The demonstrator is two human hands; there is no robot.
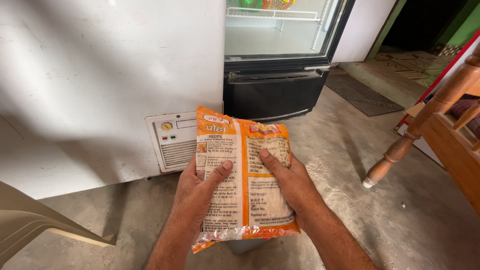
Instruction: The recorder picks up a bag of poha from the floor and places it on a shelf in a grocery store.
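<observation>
Packet (245,180): orange-and-clear plastic, pale flaked grain inside, sealed.
Left hand (197,192): closed on its left edge.
Right hand (290,182): closed on its right edge.

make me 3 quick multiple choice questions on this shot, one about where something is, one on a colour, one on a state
1. Where does the glass-door cooler stand?
A. right of the white chest freezer
B. behind the wooden furniture leg
C. on top of the freezer

2. What colour is the border of the packet?
A. blue
B. orange
C. green

3. How is the packet held?
A. pinched by one hand only
B. lying on the floor
C. gripped by both hands, thumbs on its face

Answers:
1 A, the cooler sits beside the freezer's right side.
2 B, orange edges frame the clear panels.
3 C, the left hand and right hand clasp its sides.
</observation>
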